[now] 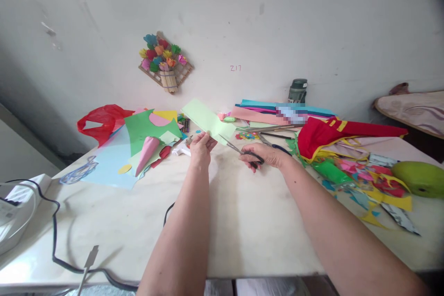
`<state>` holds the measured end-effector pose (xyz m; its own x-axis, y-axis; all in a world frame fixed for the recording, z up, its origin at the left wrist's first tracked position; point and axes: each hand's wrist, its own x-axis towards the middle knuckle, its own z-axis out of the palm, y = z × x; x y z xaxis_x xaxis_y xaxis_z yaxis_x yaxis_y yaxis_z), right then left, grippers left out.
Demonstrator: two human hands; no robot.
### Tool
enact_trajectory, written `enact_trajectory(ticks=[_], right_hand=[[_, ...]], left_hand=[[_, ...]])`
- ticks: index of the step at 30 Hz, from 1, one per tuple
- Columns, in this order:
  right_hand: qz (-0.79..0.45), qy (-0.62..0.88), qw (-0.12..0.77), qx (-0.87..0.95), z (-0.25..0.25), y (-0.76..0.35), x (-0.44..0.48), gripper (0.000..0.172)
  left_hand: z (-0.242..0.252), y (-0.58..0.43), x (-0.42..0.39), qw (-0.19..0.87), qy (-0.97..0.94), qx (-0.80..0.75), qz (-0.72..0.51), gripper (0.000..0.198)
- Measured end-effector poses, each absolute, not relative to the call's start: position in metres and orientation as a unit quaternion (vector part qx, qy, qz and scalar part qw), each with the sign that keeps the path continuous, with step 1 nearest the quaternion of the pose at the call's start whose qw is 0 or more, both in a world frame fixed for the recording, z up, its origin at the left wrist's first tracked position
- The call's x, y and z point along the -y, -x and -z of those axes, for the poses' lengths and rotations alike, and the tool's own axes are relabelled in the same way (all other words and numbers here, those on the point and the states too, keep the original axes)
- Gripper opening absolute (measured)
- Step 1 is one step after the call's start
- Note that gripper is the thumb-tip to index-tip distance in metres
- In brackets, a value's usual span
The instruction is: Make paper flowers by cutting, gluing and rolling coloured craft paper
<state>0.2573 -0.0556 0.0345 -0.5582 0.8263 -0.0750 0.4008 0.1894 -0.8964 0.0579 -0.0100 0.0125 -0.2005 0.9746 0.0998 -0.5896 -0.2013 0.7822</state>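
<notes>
Between finger and thumb, my left hand (201,147) pinches the lower edge of a pale green sheet of paper (208,118), raised above the table. The sheet shows a faint crease across it. My right hand (255,155) grips a pair of scissors (235,147) by the dark handles, its fingers closed round the loops. The metal blades point left, their tips at the lower right part of the sheet. Whether the blades are parted around the paper is too small to tell.
Left on the table (225,222) lie coloured papers, a pink paper cone (147,155) and a red plastic bag (104,122). Right are a red cloth (319,138), paper scraps and a green fruit (419,179). A bottle (297,91) stands behind; a black cable (55,231) runs front left.
</notes>
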Motion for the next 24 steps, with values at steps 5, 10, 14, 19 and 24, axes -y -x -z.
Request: enact_trajectory(ticks=[5,10,14,19,24], right_hand=[[-0.491,0.407,0.222,0.737,-0.031,-0.2541,0.053,0.029],[-0.488,0.41,0.218,0.739,-0.0277,-0.2531,0.0508,0.03],[-0.474,0.407,0.22,0.749,-0.0282,-0.2522,0.0521,0.032],[-0.472,0.405,0.213,0.753,-0.0289,-0.2521,0.0531,0.031],[-0.474,0.405,0.218,0.751,-0.0271,-0.2526,0.052,0.028]], left_hand=[[-0.0148,-0.0607,0.0126,0.551,-0.318,-0.318,-0.703,0.023],[-0.0139,-0.0615,0.012,0.554,-0.318,-0.32,-0.699,0.022],[-0.0133,-0.0618,0.0115,0.555,-0.316,-0.319,-0.701,0.022],[-0.0133,-0.0617,0.0115,0.556,-0.323,-0.316,-0.697,0.023],[-0.0131,-0.0615,0.0113,0.559,-0.323,-0.314,-0.696,0.024]])
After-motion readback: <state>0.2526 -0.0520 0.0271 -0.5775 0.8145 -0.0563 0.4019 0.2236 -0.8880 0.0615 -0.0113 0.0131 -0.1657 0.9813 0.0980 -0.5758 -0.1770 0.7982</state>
